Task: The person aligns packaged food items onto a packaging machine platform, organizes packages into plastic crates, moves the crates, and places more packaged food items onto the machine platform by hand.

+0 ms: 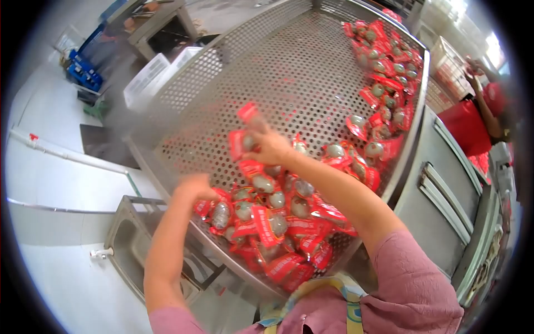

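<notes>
Red plastic gleams in the right hand (272, 147), whose fingers are closed around a packet (237, 146) above the perforated metal floor of a large tray (261, 67). A second packet (248, 113) shows just beyond the same hand; motion blur hides whether it, too, is gripped. The left hand (194, 187), also blurred, reaches over the tray's near left edge, its fingers at a packet (220, 215) on the rim of a heap; whether they are clasped on it cannot be told.

Between and below the two forearms lies the heap (271, 228), red packets with clear windows showing grayish-green, egg-shaped contents. More packets (384, 72) run in a loose band along the tray's right side, up to the far corner.

Around the person are a pink shirt (414, 278) and a patterned apron (351, 303). To the left of the tray stand a metal sink (132, 253), white crates (147, 79) and, farther off, blue crates (84, 69). Gray metal panels (436, 195) flank the right side, where a co-worker in a red top (464, 128) is near a white basket (448, 64).
</notes>
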Motion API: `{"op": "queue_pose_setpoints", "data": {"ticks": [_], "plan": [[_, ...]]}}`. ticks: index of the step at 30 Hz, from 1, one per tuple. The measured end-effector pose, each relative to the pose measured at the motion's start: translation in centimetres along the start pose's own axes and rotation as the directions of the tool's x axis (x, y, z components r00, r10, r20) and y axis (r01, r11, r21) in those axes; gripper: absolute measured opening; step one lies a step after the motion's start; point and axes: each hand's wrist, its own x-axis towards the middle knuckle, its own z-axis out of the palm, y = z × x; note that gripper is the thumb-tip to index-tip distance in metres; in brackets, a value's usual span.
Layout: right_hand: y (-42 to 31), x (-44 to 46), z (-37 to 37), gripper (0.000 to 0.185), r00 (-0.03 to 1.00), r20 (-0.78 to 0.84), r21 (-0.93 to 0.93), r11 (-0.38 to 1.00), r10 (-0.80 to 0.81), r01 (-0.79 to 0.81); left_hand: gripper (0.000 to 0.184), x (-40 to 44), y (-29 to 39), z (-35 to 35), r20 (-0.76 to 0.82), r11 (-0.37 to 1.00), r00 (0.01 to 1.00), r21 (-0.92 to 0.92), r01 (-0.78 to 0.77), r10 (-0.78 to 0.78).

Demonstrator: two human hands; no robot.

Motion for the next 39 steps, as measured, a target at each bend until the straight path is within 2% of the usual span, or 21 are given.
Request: {"op": "queue_pose_setpoints", "data": {"ticks": [1,2,3,4,8,11,13,15,19,21,22,23,26,29,31,32,33,35,36,38,39], "plan": [[1.8,0.1,3.0,0.07,0.987,-0.057,0.11,0.981,-0.153,0.159,0.058,0.4,-0.2,-0.4,0.01,1.0,1.0,-0.02,-0.012,0.012],[0.7,-1.0,2.2,0.066,0.97,0.223,0.256,0.966,-0.095,0.036,0.067,1.4,-1.2,-0.1,-0.037,0.999,0.999,-0.029,-0.015,0.014],[-0.7,-2.4,1.8,0.066,0.985,0.171,0.083,0.996,0.02,-0.034,0.076,2.2,-1.3,0.5,-0.083,0.999,0.996,-0.039,-0.02,0.017],[-1.1,-2.8,1.5,0.061,0.988,0.141,0.102,0.992,0.055,-0.07,0.08,0.5,0.4,-1.0,-0.149,0.996,0.989,0.084,0.0,0.013],[-1.5,-3.6,-3.0,0.048,0.981,0.179,-0.025,0.997,0.078,-0.074,0.067,4.1,3.6,-1.4,-0.457,0.914,0.841,-0.128,-0.386,0.291],[2.1,-5.1,-6.9,0.051,0.992,-0.042,-0.36,0.924,0.123,-0.129,0.067,7.4,8.0,-0.5,-0.544,0.844,0.819,-0.341,-0.413,0.181],[7.3,-7.1,-9.6,0.063,0.952,-0.135,-0.47,0.828,0.276,-0.307,0.062,9.6,9.7,1.5,-0.624,0.93,0.742,-0.066,-0.362,0.245],[11.2,-10.4,-12.9,0.077,0.786,0.056,-0.525,0.688,0.615,-0.501,0.055,9.8,10.1,2.3,-0.605,0.884,0.727,-0.08,-0.461,0.324],[11.4,-13.1,-14.0,0.078,0.683,0.286,-0.574,0.691,0.672,-0.44,0.057,6.7,10.1,2.5,-0.5,0.841,0.767,-0.128,-0.525,0.403],[12.7,-12.5,-12.0,0.072,0.547,0.587,-0.412,0.802,0.597,-0.433,0.061,7.8,10.1,3.1,-0.523,0.85,0.745,-0.071,-0.521,0.413],[8.2,-15.1,-12.9,0.066,0.713,0.292,-0.508,0.735,0.637,-0.448,0.066,9.3,10.3,3.6,-0.498,0.881,0.757,0.032,-0.472,0.423],[7.1,-16.0,-12.5,0.065,0.757,0.215,-0.528,0.726,0.617,-0.441,0.064,9.2,10.2,2.9,-0.515,0.877,0.771,-0.075,-0.475,0.374],[6.0,-20.2,-10.5,0.057,0.963,-0.114,-0.542,0.797,0.243,-0.265,0.058,8.3,10.9,1.2,-0.597,0.713,0.782,-0.468,-0.521,0.179],[2.0,-25.8,-10.7,0.055,0.945,-0.327,-0.412,0.898,0.011,-0.153,0.058,8.2,11.0,1.6,-0.686,0.589,0.554,-0.223,-0.777,0.471],[-0.1,-31.3,-10.0,0.044,0.86,-0.497,-0.246,0.969,-0.111,-0.017,0.056,7.2,12.0,3.5,-0.411,0.551,0.402,0.36,-0.753,0.818],[-0.3,-34.7,-9.1,0.043,0.848,-0.521,-0.21,0.978,-0.101,-0.012,0.052,5.2,13.5,4.4,-0.578,0.713,0.589,-0.018,-0.701,0.565],[-0.7,-37.9,-7.9,0.043,0.833,-0.545,-0.173,0.985,-0.098,0.003,0.048,-0.6,15.9,2.5,-0.513,0.739,0.664,-0.081,-0.669,0.544],[-0.5,-45.2,-5.2,0.042,0.799,-0.601,-0.108,0.992,-0.015,-0.062,0.042,-0.5,16.3,2.6,-0.451,0.595,0.631,-0.24,-0.767,0.631],[-0.1,-49.1,-3.5,0.041,0.796,-0.599,-0.044,0.989,0.087,-0.141,0.032,2.1,14.3,2.9,-0.41,0.601,0.492,0.195,-0.776,0.768],[0.4,-57.6,0.1,0.038,0.744,-0.615,0.046,0.953,0.263,-0.299,0.023,8.3,10.7,2.7,-0.498,0.657,0.459,0.358,-0.664,0.736],[0.3,-62.2,1.9,0.036,0.694,-0.637,0.072,0.922,0.336,-0.381,0.031,6.3,12.1,1.0,-0.522,0.789,0.595,0.341,-0.511,0.611]]}}
